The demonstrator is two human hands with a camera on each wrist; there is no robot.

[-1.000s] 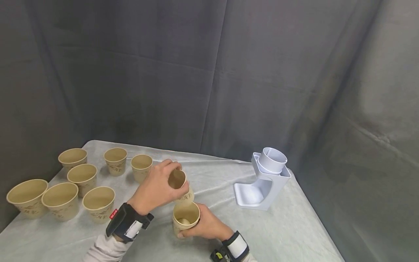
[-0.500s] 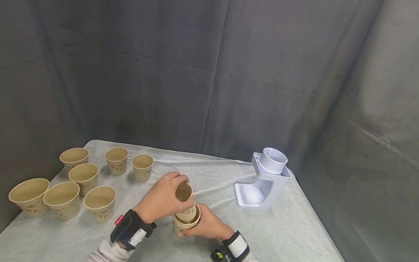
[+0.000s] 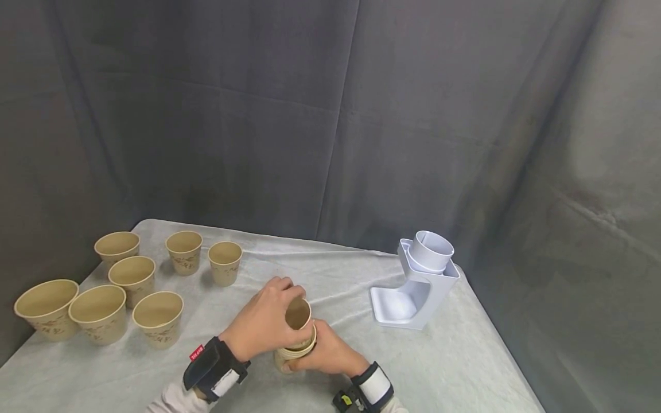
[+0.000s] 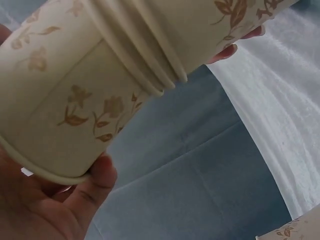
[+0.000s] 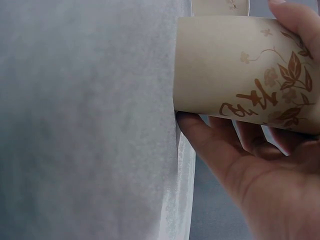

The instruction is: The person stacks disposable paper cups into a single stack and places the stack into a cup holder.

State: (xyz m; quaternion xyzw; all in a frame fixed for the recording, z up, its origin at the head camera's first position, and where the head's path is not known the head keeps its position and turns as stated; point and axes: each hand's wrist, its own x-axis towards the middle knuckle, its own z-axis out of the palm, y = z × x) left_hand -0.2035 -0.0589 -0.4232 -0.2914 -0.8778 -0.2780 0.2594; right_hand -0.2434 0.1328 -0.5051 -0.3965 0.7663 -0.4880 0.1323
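Note:
My left hand (image 3: 265,321) grips a tan paper cup (image 3: 298,314) near its rim, mouth up and slightly tilted. The lower part of this cup sits inside a stack of nested paper cups (image 3: 283,361), held around the side by my right hand (image 3: 331,351). Seen from the left wrist, the upper cup (image 4: 75,100) bears brown floral print, and several rims (image 4: 135,45) lie close together below it. The right wrist view has the stack's bottom cup (image 5: 220,65) with its base at the cloth, fingers and thumb on opposite sides. The upper cup hides the stack's inside.
Several tan paper cups stand upright at the left, including a large one (image 3: 46,304) and a small one (image 3: 225,264). A white plastic stand with a cylinder (image 3: 431,252) is at the right. Grey curtains (image 3: 289,115) surround the cloth-covered table (image 3: 444,373).
My left hand has moved right and down, bringing its cup from above the stack to inside it. My right hand and the stack have stayed in place.

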